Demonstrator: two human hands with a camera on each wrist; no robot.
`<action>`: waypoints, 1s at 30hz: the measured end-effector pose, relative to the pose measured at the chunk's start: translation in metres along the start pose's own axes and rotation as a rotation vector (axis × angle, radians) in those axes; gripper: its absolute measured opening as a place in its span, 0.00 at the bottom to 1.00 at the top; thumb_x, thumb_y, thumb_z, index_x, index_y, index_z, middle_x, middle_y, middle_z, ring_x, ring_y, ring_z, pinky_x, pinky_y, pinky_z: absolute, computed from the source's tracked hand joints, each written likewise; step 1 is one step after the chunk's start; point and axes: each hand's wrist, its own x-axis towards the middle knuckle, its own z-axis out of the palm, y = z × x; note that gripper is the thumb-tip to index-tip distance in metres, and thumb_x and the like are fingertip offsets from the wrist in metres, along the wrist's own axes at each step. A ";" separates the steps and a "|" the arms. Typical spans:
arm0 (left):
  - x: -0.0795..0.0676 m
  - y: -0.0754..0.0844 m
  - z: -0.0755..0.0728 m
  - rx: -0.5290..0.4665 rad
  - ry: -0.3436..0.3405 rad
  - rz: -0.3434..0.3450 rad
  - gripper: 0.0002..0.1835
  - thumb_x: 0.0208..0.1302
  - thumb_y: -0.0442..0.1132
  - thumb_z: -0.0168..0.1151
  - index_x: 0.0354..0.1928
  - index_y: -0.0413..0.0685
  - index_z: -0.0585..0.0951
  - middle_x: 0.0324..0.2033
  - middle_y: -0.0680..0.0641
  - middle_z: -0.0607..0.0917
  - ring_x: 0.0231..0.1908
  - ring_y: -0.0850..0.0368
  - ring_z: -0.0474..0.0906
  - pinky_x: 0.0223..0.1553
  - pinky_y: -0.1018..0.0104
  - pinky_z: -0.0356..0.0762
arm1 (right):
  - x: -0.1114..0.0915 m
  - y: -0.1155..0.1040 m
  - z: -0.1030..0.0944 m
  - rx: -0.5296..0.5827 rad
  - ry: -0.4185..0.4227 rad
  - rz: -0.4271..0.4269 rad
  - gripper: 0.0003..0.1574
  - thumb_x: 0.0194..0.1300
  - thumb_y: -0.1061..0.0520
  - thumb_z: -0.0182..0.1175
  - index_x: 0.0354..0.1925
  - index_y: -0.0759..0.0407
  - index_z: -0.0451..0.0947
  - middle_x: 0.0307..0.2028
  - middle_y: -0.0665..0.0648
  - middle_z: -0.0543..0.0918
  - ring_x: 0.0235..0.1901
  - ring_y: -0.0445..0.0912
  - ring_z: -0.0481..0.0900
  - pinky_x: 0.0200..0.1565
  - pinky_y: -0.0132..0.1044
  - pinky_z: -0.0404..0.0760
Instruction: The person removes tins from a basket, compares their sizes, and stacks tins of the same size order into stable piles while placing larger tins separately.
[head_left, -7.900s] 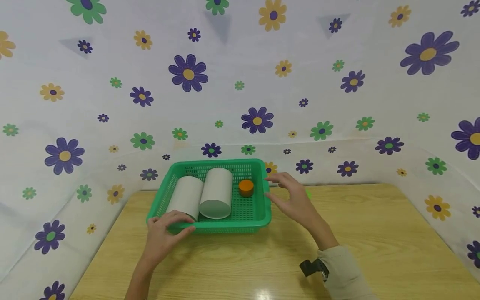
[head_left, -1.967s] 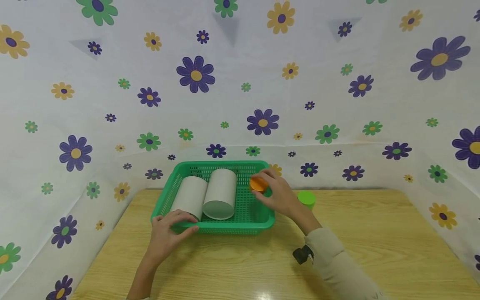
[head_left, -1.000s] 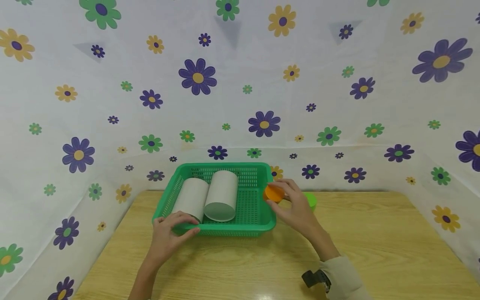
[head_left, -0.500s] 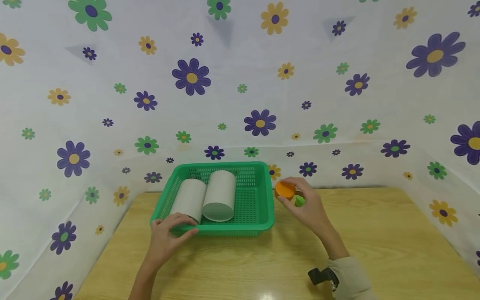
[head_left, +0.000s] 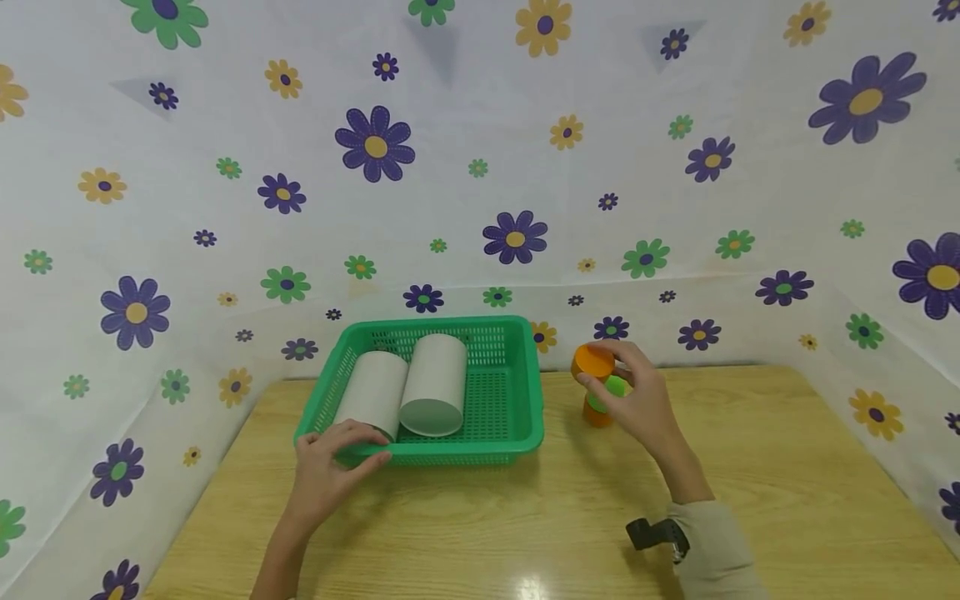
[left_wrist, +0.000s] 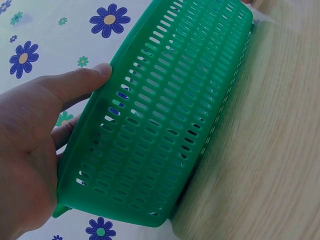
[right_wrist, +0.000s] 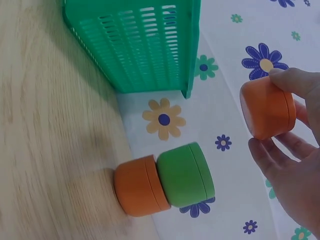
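Observation:
My right hand [head_left: 637,408] pinches a small round orange jar [right_wrist: 267,107] between thumb and fingers, up in the air to the right of the green basket [head_left: 465,451]. Below it stands a stack of two similar jars: a green jar [right_wrist: 185,175] on top of an orange jar [right_wrist: 140,186] that rests on the table. In the right wrist view the held jar is apart from the green one. My left hand [head_left: 326,471] grips the basket's rim at the front left corner, thumb outside and fingers over the edge, as the left wrist view shows.
Two white cylinders, a left one [head_left: 375,387] and a right one [head_left: 435,383], lie side by side in the basket's left part. The wooden table [head_left: 480,533] ends at a flower-patterned cloth [head_left: 480,208] behind and on both sides.
My right hand has taken the orange jar from inside the basket, lifted it over the right rim and carried it right, above the green jar. My left hand has stayed on the rim.

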 end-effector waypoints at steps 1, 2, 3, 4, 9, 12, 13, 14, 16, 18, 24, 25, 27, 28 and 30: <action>0.000 0.000 0.000 -0.003 0.002 0.001 0.12 0.53 0.39 0.81 0.37 0.63 0.88 0.38 0.64 0.86 0.44 0.64 0.80 0.42 0.53 0.44 | 0.000 -0.003 -0.003 0.003 0.001 0.007 0.28 0.59 0.74 0.71 0.58 0.74 0.76 0.54 0.70 0.79 0.54 0.60 0.79 0.53 0.26 0.76; 0.000 0.001 0.000 -0.006 0.003 0.002 0.12 0.53 0.39 0.81 0.37 0.62 0.88 0.38 0.64 0.86 0.44 0.64 0.80 0.42 0.53 0.44 | 0.000 -0.005 -0.005 0.005 0.003 0.017 0.28 0.59 0.74 0.70 0.58 0.74 0.76 0.55 0.70 0.79 0.54 0.60 0.78 0.54 0.26 0.76; 0.000 0.001 0.000 -0.010 0.004 0.003 0.11 0.54 0.39 0.81 0.37 0.62 0.88 0.38 0.64 0.86 0.43 0.64 0.80 0.42 0.53 0.44 | 0.000 -0.006 -0.006 0.005 0.004 0.027 0.28 0.60 0.73 0.70 0.58 0.74 0.76 0.55 0.70 0.79 0.54 0.60 0.78 0.54 0.25 0.75; 0.000 0.001 0.000 -0.013 0.004 0.004 0.11 0.54 0.39 0.81 0.37 0.61 0.88 0.38 0.64 0.86 0.43 0.64 0.80 0.42 0.53 0.43 | 0.000 -0.007 -0.008 0.004 0.006 0.035 0.28 0.60 0.73 0.70 0.58 0.74 0.76 0.55 0.70 0.79 0.55 0.60 0.78 0.54 0.24 0.75; -0.001 0.002 0.000 -0.016 0.004 0.001 0.11 0.54 0.38 0.81 0.37 0.62 0.88 0.38 0.64 0.86 0.43 0.64 0.80 0.42 0.53 0.43 | -0.002 -0.006 -0.013 -0.001 0.022 0.081 0.27 0.62 0.71 0.70 0.59 0.73 0.76 0.57 0.69 0.79 0.56 0.59 0.77 0.55 0.23 0.73; -0.001 0.002 0.000 -0.017 0.004 0.002 0.11 0.54 0.38 0.81 0.37 0.62 0.88 0.38 0.64 0.86 0.43 0.64 0.80 0.42 0.53 0.43 | -0.002 -0.003 -0.014 0.004 0.037 0.103 0.27 0.63 0.70 0.69 0.59 0.72 0.77 0.57 0.68 0.80 0.57 0.59 0.77 0.56 0.24 0.73; 0.000 0.002 0.000 -0.017 0.003 0.003 0.11 0.54 0.38 0.80 0.37 0.62 0.88 0.38 0.64 0.86 0.43 0.64 0.80 0.42 0.53 0.43 | -0.002 -0.001 -0.014 0.006 0.043 0.109 0.26 0.63 0.70 0.69 0.60 0.72 0.77 0.57 0.68 0.80 0.57 0.59 0.77 0.56 0.24 0.72; 0.000 0.002 0.000 -0.017 0.004 0.004 0.11 0.54 0.38 0.81 0.37 0.61 0.88 0.38 0.64 0.86 0.43 0.63 0.80 0.42 0.53 0.43 | -0.002 0.000 -0.015 0.005 0.048 0.112 0.26 0.64 0.70 0.69 0.60 0.72 0.77 0.58 0.68 0.80 0.58 0.59 0.77 0.57 0.24 0.72; 0.000 0.002 0.000 -0.017 0.003 0.005 0.11 0.54 0.38 0.81 0.37 0.60 0.88 0.38 0.64 0.86 0.43 0.63 0.80 0.42 0.53 0.43 | -0.002 0.002 -0.015 0.005 0.054 0.115 0.27 0.64 0.70 0.69 0.60 0.72 0.77 0.58 0.68 0.80 0.57 0.59 0.77 0.57 0.24 0.72; 0.001 0.002 0.000 -0.017 0.003 0.005 0.11 0.54 0.38 0.81 0.37 0.59 0.88 0.38 0.64 0.86 0.43 0.63 0.80 0.42 0.53 0.43 | -0.003 0.004 -0.015 0.002 0.057 0.116 0.27 0.63 0.70 0.69 0.60 0.73 0.76 0.58 0.69 0.80 0.57 0.60 0.77 0.57 0.24 0.72; 0.001 0.002 0.000 -0.015 0.000 0.005 0.10 0.54 0.38 0.80 0.37 0.56 0.89 0.38 0.63 0.86 0.44 0.63 0.80 0.42 0.53 0.43 | -0.005 0.011 -0.015 -0.010 0.052 0.130 0.27 0.64 0.70 0.69 0.60 0.74 0.76 0.58 0.69 0.80 0.56 0.61 0.77 0.56 0.24 0.73; 0.001 0.001 0.000 -0.014 -0.001 0.005 0.10 0.54 0.38 0.80 0.37 0.56 0.89 0.38 0.63 0.86 0.44 0.63 0.80 0.42 0.53 0.43 | -0.005 0.015 -0.014 -0.010 0.051 0.136 0.27 0.64 0.69 0.69 0.60 0.74 0.76 0.58 0.69 0.80 0.56 0.61 0.77 0.56 0.24 0.73; 0.001 0.001 0.000 -0.012 -0.003 0.003 0.10 0.54 0.39 0.80 0.37 0.56 0.89 0.38 0.63 0.86 0.44 0.63 0.80 0.42 0.53 0.43 | -0.007 0.029 -0.011 -0.004 0.051 0.144 0.28 0.65 0.68 0.69 0.61 0.72 0.76 0.59 0.68 0.80 0.57 0.60 0.77 0.56 0.23 0.73; 0.001 0.001 0.000 -0.011 -0.003 0.003 0.10 0.54 0.39 0.80 0.37 0.56 0.89 0.38 0.63 0.86 0.44 0.63 0.80 0.42 0.53 0.43 | -0.008 0.036 -0.010 -0.002 0.051 0.147 0.28 0.65 0.68 0.69 0.62 0.71 0.76 0.60 0.67 0.79 0.57 0.59 0.77 0.55 0.23 0.73; 0.000 0.000 0.000 -0.010 -0.004 0.001 0.10 0.54 0.39 0.80 0.37 0.56 0.89 0.38 0.64 0.86 0.44 0.63 0.80 0.42 0.53 0.43 | -0.010 0.050 -0.007 -0.002 0.049 0.152 0.28 0.66 0.66 0.69 0.63 0.68 0.76 0.61 0.66 0.79 0.58 0.58 0.77 0.55 0.22 0.72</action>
